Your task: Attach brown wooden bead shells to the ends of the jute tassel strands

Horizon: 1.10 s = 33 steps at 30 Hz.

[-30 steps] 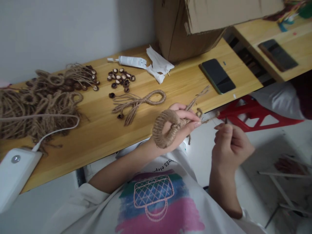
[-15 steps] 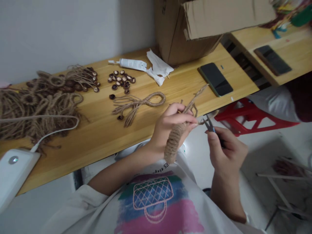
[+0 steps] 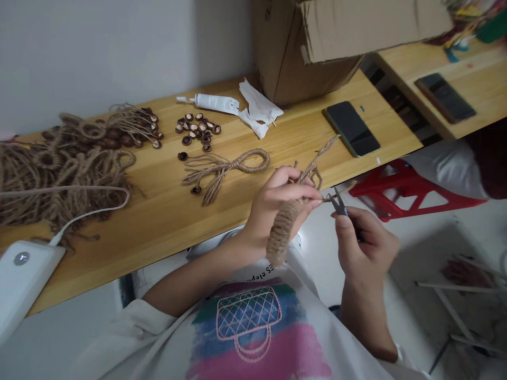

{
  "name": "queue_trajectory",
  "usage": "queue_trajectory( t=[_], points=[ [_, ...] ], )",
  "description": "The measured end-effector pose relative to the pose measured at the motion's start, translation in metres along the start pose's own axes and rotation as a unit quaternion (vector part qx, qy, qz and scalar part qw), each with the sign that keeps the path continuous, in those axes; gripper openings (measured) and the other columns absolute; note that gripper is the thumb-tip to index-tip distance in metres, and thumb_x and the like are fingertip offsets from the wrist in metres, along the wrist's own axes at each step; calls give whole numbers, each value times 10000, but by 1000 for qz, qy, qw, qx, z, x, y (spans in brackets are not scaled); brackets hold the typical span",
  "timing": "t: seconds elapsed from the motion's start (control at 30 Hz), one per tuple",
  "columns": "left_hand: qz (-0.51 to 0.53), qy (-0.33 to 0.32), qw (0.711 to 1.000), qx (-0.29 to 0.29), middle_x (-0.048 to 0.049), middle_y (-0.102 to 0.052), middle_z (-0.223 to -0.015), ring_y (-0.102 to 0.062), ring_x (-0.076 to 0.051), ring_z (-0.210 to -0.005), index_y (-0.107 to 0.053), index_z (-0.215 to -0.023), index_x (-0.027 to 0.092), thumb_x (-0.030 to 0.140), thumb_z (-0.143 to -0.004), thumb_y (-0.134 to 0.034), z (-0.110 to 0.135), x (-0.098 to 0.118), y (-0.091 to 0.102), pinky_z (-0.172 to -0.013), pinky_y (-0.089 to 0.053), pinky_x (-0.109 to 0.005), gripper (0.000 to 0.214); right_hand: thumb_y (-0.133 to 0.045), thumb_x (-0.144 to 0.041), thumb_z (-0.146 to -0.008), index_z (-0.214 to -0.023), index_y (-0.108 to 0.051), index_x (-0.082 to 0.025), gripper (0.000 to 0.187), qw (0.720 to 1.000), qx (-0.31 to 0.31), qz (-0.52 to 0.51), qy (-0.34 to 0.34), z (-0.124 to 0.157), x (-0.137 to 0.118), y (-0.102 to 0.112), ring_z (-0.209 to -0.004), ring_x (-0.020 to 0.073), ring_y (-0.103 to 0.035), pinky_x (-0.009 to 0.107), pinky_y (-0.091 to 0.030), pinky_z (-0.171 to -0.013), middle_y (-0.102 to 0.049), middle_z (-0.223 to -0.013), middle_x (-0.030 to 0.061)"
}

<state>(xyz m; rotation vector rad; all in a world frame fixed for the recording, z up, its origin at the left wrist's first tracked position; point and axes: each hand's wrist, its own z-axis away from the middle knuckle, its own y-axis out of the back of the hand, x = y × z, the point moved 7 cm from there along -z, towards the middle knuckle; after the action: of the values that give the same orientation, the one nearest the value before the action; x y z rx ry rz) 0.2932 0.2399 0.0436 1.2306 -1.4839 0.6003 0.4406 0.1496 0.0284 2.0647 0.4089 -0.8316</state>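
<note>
My left hand point(image 3: 273, 198) is closed on a jute rope piece, its thick coiled loop point(image 3: 284, 229) hanging over the palm side. Loose twisted strands point(image 3: 317, 161) rise from between the fingers. A thin strand end sticks out to the right from my thumb and fingertip. My right hand point(image 3: 364, 240) grips thread snips point(image 3: 339, 203), handles mostly hidden in the palm. Their two short pointed blades are parted at that strand's end; whether they touch it, I cannot tell. A finished-looking jute loop with loose strands point(image 3: 247, 161) lies on the wooden table point(image 3: 158, 211).
Small brown nut-shell caps point(image 3: 198, 128) lie beside a white glue tube point(image 3: 217, 103) and crumpled tissue point(image 3: 259, 108). A jute heap point(image 3: 71, 163) and a white power bank point(image 3: 29, 279) are left. A phone point(image 3: 351, 128) sits right, near a cardboard box point(image 3: 309, 74) and a red stool point(image 3: 412, 190).
My right hand has moved slightly left, bringing the snips' blades closer to the strand end. My left hand holds the jute piece as before.
</note>
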Motion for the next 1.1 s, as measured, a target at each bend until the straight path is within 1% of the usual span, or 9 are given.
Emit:
queue_trajectory(
  t=[0.07,0.2,0.4,0.53,0.63,0.73,0.87,0.97,1.1],
  points=[
    [1,-5,1000,3,-42,-577,-957,-614,-121,-885,-691,-793,176,165,-799,-665,0,0,0,-797,-532,-238,29,-601,-347,-849,-748,-646,-147,229,1000,3,10,-6,0,0,0,-477,52,-417,178,-328,-469,-521,-551,-27],
    [-4,-15,1000,7,-36,-582,-950,-613,-129,-891,-694,-800,182,168,-796,-670,1,-2,0,-815,-525,-252,28,-584,-353,-861,-686,-626,-142,277,998,55,28,-27,0,2,6,-477,55,-414,181,-321,-469,-492,-524,-25],
    [10,-58,998,27,-36,-569,-941,-605,-129,-903,-686,-809,164,144,-808,-660,2,-1,-1,-809,-516,-244,33,-620,-402,-826,-726,-651,-137,285,999,9,32,-28,-1,4,1,-485,55,-410,187,-315,-471,-514,-551,-19],
    [-27,-112,993,35,-37,-556,-929,-587,-127,-853,-682,-827,166,152,-832,-633,5,2,0,-765,-508,-257,51,-568,-458,-853,-698,-632,-137,362,997,36,46,-58,-2,8,7,-511,65,-419,196,-326,-495,-509,-557,-10],
    [-74,-134,988,21,-56,-552,-950,-572,-144,-845,-681,-853,171,193,-867,-588,7,5,-1,-742,-499,-284,96,-595,-467,-832,-757,-649,-146,333,998,11,48,-37,-3,5,6,-512,66,-426,194,-343,-503,-522,-573,-15],
    [-112,-136,984,14,-63,-555,-977,-567,-169,-887,-674,-879,192,225,-885,-560,8,7,-1,-760,-495,-312,119,-599,-426,-838,-722,-648,-144,309,998,-1,65,-21,-4,0,6,-485,58,-412,189,-326,-481,-515,-547,-19],
    [-137,-139,981,15,-64,-560,-1005,-567,-181,-917,-666,-897,205,215,-888,-550,10,9,-1,-777,-492,-324,116,-593,-384,-852,-721,-643,-141,281,998,29,64,-2,-5,-4,8,-471,48,-405,177,-316,-475,-499,-524,-29],
    [-142,-142,980,10,-69,-564,-1015,-570,-181,-922,-664,-902,200,201,-891,-540,10,10,-2,-780,-493,-320,125,-633,-369,-824,-754,-650,-140,240,997,6,70,26,-5,-7,4,-466,39,-409,165,-326,-474,-518,-540,-33],
    [-140,-125,982,9,-66,-566,-1018,-573,-186,-922,-662,-903,209,206,-887,-544,9,9,-1,-787,-495,-326,119,-602,-369,-848,-697,-637,-134,281,996,24,80,0,-5,-4,6,-452,38,-380,167,-301,-454,-484,-505,-33]
  ],
)
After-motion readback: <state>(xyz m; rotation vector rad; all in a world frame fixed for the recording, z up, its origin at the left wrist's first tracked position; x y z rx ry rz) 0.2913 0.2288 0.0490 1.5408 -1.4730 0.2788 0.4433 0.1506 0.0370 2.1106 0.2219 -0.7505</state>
